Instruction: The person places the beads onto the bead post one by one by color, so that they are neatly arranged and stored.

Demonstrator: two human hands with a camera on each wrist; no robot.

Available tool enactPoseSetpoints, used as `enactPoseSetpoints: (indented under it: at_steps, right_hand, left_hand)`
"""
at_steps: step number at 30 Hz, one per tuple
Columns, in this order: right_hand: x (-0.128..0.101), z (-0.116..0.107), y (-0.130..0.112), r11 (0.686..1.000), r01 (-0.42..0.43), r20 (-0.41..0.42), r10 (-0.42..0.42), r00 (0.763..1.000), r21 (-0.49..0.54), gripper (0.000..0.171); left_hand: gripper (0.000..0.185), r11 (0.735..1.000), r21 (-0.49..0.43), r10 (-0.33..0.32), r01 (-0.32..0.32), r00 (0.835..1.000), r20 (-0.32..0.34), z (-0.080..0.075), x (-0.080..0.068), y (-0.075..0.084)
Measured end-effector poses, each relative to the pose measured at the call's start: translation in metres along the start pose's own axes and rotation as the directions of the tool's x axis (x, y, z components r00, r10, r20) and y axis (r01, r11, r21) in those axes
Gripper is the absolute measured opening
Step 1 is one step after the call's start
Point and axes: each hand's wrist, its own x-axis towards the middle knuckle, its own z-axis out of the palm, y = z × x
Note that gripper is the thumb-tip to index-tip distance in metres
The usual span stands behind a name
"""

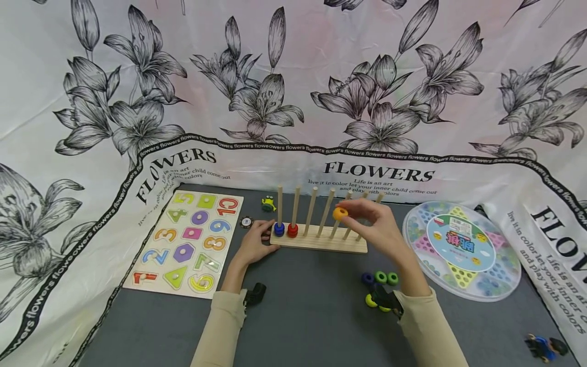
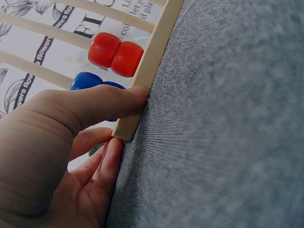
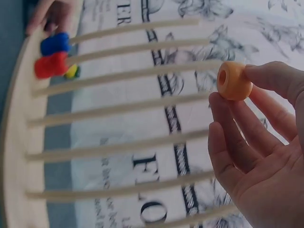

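A wooden peg board (image 1: 316,239) with several upright pegs lies across the dark table. Two blue beads (image 1: 279,229) are stacked on its leftmost peg, and two red beads (image 1: 292,230) on the peg beside it. My left hand (image 1: 255,241) grips the left end of the base; in the left wrist view the thumb presses its front edge and the fingers lie around the end. Between thumb and fingertips my right hand (image 1: 378,227) pinches an orange bead (image 3: 234,80), held up close to the pegs. The bead's hole shows in the right wrist view.
Loose dark blue, green (image 1: 380,277) and yellow beads (image 1: 371,300) lie by the right wrist. A number puzzle board (image 1: 183,243) is at left, a round game box (image 1: 462,250) at right. A frog toy (image 1: 268,204) sits behind; a toy figure (image 1: 545,347) lies front right.
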Motion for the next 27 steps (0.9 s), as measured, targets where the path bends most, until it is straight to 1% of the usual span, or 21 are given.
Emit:
enactPoseSetpoints:
  at_steps: [4, 6, 7, 9, 12, 15, 17, 20, 27]
  right_hand:
    - [0.016, 0.009, -0.006, 0.998, 0.067, -0.004, -0.067, 0.998, 0.002, 0.033]
    - [0.023, 0.011, -0.009, 0.997, 0.083, -0.009, -0.083, 0.996, 0.004, 0.033]
    - [0.026, 0.013, -0.015, 0.996, 0.085, -0.009, -0.085, 0.996, 0.004, 0.032]
    - [0.031, 0.016, -0.018, 0.996, 0.091, -0.018, -0.091, 0.996, -0.015, 0.032]
    - [0.037, 0.022, -0.021, 0.994, 0.108, -0.047, -0.110, 0.993, -0.026, 0.031]
    - [0.042, 0.029, -0.021, 0.996, 0.078, -0.130, -0.083, 0.988, -0.040, 0.030]
    - [0.044, 0.034, -0.025, 0.997, 0.059, -0.189, -0.066, 0.980, -0.039, 0.029]
    - [0.048, 0.042, -0.029, 0.996, 0.037, -0.249, -0.055, 0.967, -0.075, 0.030]
    - [0.053, 0.059, -0.033, 0.983, 0.018, -0.281, -0.070, 0.957, -0.182, 0.030]
  left_hand:
    - [0.073, 1.000, 0.004, -0.006, 0.006, 1.000, 0.001, 0.000, 0.000, -0.001]
    - [0.073, 1.000, 0.001, -0.010, 0.010, 1.000, 0.003, 0.000, 0.001, -0.001]
    - [0.073, 1.000, 0.000, -0.013, 0.013, 1.000, 0.004, 0.000, 0.001, -0.001]
    - [0.073, 1.000, 0.001, -0.015, 0.015, 1.000, 0.007, 0.000, 0.001, -0.001]
    - [0.073, 1.000, -0.002, -0.016, 0.016, 1.000, 0.010, -0.001, 0.001, -0.001]
    - [0.074, 1.000, -0.009, -0.014, 0.014, 1.000, 0.014, -0.001, 0.001, 0.000]
    - [0.074, 1.000, -0.008, -0.012, 0.012, 1.000, 0.013, -0.001, 0.001, 0.001]
    - [0.074, 1.000, -0.005, -0.012, 0.013, 1.000, 0.013, -0.001, 0.001, 0.000]
    - [0.074, 1.000, -0.004, -0.016, 0.016, 1.000, 0.011, -0.001, 0.001, 0.000]
